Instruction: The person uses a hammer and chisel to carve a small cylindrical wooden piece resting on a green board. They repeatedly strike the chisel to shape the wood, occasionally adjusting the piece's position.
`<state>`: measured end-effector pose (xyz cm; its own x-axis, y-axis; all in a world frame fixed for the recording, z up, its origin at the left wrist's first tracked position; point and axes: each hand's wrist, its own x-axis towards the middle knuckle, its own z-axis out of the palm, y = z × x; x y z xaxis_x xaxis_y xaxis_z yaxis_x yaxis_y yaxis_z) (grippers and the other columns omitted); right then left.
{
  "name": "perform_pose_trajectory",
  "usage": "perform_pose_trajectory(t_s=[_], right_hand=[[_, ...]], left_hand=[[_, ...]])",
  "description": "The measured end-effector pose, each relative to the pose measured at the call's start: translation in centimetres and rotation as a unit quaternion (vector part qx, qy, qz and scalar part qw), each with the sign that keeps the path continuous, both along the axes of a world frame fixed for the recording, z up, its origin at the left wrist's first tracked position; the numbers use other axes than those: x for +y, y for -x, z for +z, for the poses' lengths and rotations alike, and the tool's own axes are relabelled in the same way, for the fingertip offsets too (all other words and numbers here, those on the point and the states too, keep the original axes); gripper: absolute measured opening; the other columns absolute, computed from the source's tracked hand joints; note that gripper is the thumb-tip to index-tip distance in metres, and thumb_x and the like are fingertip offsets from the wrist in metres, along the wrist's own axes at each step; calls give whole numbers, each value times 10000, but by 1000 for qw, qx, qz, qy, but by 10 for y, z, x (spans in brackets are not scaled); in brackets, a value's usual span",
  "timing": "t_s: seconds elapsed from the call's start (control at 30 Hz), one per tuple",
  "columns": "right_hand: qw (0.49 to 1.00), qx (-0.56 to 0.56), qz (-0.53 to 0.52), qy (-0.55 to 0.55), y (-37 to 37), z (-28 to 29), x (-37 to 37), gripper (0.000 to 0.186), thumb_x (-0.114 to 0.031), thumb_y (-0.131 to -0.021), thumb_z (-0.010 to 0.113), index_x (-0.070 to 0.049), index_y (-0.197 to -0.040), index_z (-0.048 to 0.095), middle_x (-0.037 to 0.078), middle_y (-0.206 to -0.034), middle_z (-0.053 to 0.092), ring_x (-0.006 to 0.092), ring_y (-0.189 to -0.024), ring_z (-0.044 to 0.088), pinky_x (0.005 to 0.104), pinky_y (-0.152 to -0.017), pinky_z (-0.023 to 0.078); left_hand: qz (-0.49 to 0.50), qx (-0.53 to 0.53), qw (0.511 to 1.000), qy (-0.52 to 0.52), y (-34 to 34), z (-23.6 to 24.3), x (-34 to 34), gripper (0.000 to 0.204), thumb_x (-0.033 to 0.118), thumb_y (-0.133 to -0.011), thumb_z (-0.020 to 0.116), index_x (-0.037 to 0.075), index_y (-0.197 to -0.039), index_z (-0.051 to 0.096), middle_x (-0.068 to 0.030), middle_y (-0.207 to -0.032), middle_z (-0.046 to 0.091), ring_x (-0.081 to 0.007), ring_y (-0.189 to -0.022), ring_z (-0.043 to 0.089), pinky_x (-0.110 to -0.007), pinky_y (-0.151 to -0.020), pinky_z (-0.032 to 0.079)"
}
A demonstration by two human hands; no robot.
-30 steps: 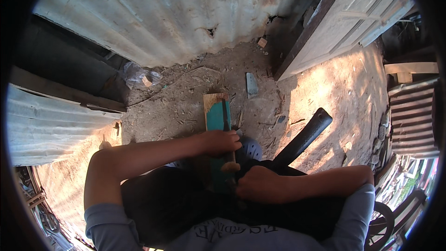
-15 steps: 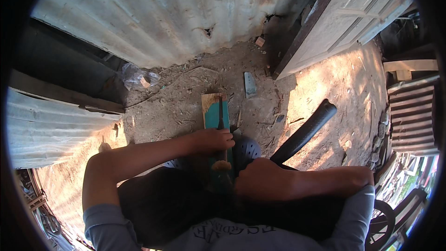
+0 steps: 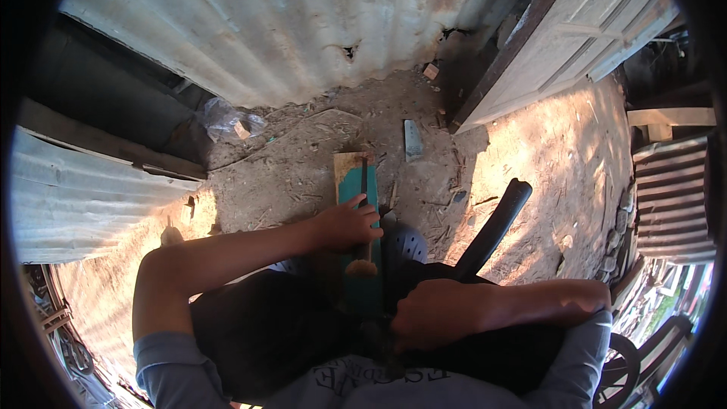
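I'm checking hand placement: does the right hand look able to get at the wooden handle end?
Probably yes: the right hand is near the wooden handle end, and nothing visible blocks the gap.

Left hand [image 3: 350, 226] grips narrow dark-bladed tool [image 3: 364, 177] over teal-painted wooden board [image 3: 351, 185].

Board [image 3: 349, 188] front of body, running away lengthwise; chisel [image 3: 363, 180] along its top face, left hand [image 3: 351, 226] round it. Right hand [image 3: 435, 310] right of board, nearer body — rod [image 3: 496, 223] slanting out beyond. Ahead: slab [image 3: 413, 140] on ground [image 3: 303, 174], then wall [image 3: 265, 23]. Door [image 3: 564, 42] far right.
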<state>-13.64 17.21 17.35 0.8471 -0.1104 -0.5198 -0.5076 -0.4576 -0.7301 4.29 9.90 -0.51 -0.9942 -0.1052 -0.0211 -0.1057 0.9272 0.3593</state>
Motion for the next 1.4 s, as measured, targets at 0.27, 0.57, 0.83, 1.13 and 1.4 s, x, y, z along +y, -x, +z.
perform_pose_trajectory(t_s=[0.27, 0.57, 0.83, 1.13, 1.4], right_hand=[[994, -34, -25, 104, -6, -26, 19, 222, -240, -811, 565, -77, -672, 623, 101, -631, 621, 275, -604, 654, 390, -500, 503], [995, -43, -25, 92, -9, -24, 18, 180, -225, -778, 587, -76, -682, 618, 84, -636, 619, 265, -611, 655, 379, -481, 488], [998, -30, 20, 51, -16, -36, 25, 149, -200, -769, 585, -88, -677, 618, 98, -664, 636, 272, -665, 674, 362, -540, 528], [997, -21, 23, 67, -14, -34, 24, 129, -199, -759, 592, -89, -694, 612, 104, -656, 627, 275, -633, 664, 368, -517, 515], [996, -29, 20, 78, -16, -31, 8, 113, -165, -774, 573, -103, -688, 610, 86, -650, 625, 267, -621, 660, 360, -490, 499]], left_hand=[[-7, 37, 999, 5, 0, -12, 1, 104, 127, -738, 572, 102, -838, 560, -73, -860, 563, -241, -942, 581, -456, -988, 390], [-8, 29, 999, 13, 1, -16, 3, 91, 121, -736, 574, 88, -819, 563, -77, -849, 566, -246, -932, 585, -453, -976, 396], [-14, 6, 999, 32, -3, -22, 10, 79, 127, -756, 572, 88, -825, 576, -75, -866, 583, -241, -959, 584, -463, -972, 395], [-19, -25, 997, 64, 1, -22, 11, 78, 154, -783, 544, 111, -844, 564, -49, -887, 572, -218, -974, 559, -449, -1001, 366], [-18, -17, 997, 77, -1, -31, 14, 67, 170, -798, 532, 127, -833, 569, -34, -851, 572, -202, -945, 562, -438, -981, 371]])
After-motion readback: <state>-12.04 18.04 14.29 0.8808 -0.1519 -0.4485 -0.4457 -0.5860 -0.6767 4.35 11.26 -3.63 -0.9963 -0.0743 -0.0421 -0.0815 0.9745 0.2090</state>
